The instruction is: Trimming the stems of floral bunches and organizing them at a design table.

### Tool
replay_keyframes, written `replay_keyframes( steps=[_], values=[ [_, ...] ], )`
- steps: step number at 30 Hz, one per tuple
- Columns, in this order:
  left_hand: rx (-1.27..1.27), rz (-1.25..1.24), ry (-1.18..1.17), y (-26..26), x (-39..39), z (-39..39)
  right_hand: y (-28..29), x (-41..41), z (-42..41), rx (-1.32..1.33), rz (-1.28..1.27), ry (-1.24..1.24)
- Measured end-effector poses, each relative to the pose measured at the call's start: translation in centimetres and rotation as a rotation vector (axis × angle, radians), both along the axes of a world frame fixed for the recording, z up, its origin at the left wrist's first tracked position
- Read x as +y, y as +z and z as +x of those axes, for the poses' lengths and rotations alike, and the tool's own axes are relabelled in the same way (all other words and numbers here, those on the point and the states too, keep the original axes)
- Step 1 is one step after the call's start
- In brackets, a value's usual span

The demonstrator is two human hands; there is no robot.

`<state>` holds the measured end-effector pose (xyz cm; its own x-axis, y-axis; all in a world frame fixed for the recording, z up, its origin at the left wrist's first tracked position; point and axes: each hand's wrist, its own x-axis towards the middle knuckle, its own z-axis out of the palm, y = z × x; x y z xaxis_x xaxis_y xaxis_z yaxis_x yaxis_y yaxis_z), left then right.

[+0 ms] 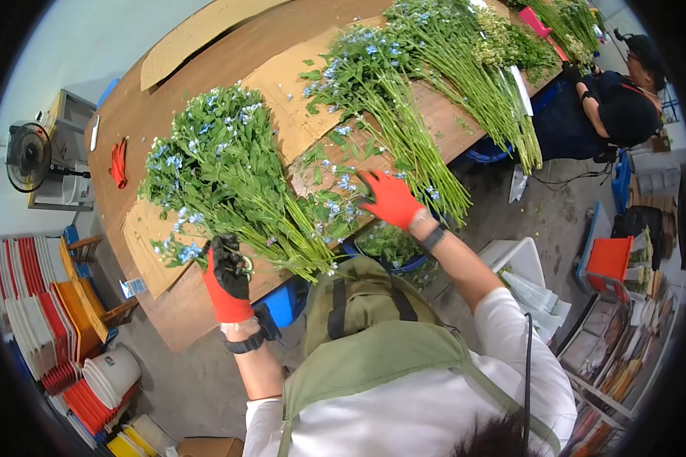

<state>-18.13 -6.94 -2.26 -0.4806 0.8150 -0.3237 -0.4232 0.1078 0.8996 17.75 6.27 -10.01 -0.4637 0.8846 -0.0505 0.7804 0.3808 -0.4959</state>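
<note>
My left hand [227, 280], in a red and black work glove, is closed around a few stems of small blue flowers [190, 251]. Their heads stick out to its left over the table edge, and a pale curved piece shows at its fingers, too small to name. Just beyond lies a large leafy pile of blue-flowered stems [223, 154], cut ends towards me. My right hand [391, 200], in a red glove, reaches with spread fingers over loose flower stems [334, 208] and holds nothing visible. A second bunch of blue-flowered stems [406, 137] lies right beside it.
Cardboard sheets [291, 85] cover parts of the brown table [111, 171]. A spare red glove [118, 163] and a phone-like white object [95, 132] lie at left. Below the edge stands a blue tub of greenery [391, 245]. A co-worker [611, 108] stands at the far right.
</note>
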Motion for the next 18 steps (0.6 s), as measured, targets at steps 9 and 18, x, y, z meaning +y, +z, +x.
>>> replay_keyframes(
  steps=[9,18],
  values=[
    [0.208,-0.077,0.031,-2.5,-2.5,-0.2,-5.3,-1.6,-9.8,-0.120,0.133,0.295],
    [-0.154,0.114,0.045,-2.4,-1.8,0.2,-1.6,-5.8,-4.0,0.032,0.132,0.288]
  ],
)
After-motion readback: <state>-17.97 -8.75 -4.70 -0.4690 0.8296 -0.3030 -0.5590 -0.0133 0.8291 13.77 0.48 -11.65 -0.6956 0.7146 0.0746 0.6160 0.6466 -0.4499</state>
